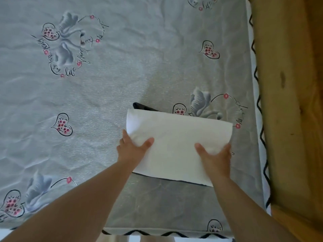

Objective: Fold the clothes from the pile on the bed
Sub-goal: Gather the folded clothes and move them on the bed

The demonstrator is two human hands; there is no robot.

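Head view: a dark garment point(139, 106) lies mostly hidden under the folded white cloth point(176, 137), only a corner and a thin edge showing; what kind of piece it is cannot be told. Around them, grey bedsheet point(104, 95) printed with hearts and flowers, zigzag-trimmed, wooden bed frame point(288, 102) at right. Left hand point(131, 149) and right hand point(215, 157) each grip the white cloth's near side, thumbs on top, fingers tucked beneath, near the bed's right edge.

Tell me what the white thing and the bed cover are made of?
White folded garment: looks like soft, matte cotton-like cloth; it bends and rounds at the fold. Bed cover: thin printed woven fabric, faintly shiny, wrinkled. The exact fibres can't be told.
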